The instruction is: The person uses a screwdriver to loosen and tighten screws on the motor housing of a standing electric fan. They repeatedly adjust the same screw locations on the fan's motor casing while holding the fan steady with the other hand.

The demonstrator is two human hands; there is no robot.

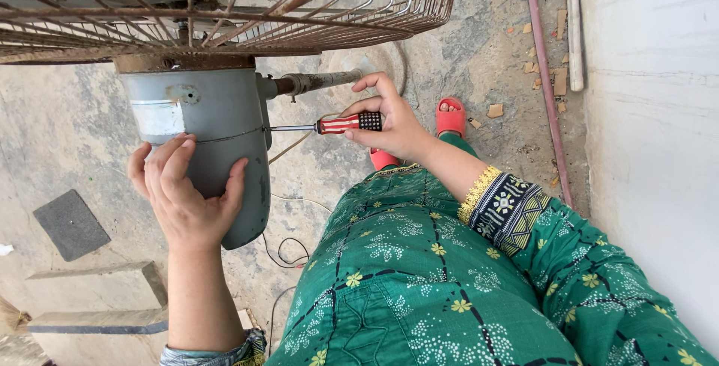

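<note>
Head view, looking down. The grey motor housing (pixel 213 141) of a pedestal fan hangs just below the rusty wire guard (pixel 225 14), its long axis running top to bottom of the frame, rounded end toward the person. The screwdriver (pixel 329 124), with a red-and-white striped handle and black end cap, lies almost level across the frame; its thin shaft points left and its tip meets the right-hand side of the housing, at a right angle to the housing's axis. The right hand (pixel 393 123) is closed around the screwdriver handle, thumb and fingers curled on the striped grip, index finger arched above. The left hand (pixel 183 194) is spread wide and laid flat on the lower part of the housing, fingers pointing up, thumb hooked round its right edge; it is the hand nearer the housing, while the right one reaches it only through the tool. A pale rectangular label (pixel 157 119) sits on the upper left of the housing. Thin wires (pixel 288 250) trail from beneath it over the concrete floor (pixel 479 52). Beyond lie a red sandal (pixel 451 117), a pink hose (pixel 547 81) along the white wall (pixel 651 111), and a dark square pad (pixel 71 224) at the left.
</note>
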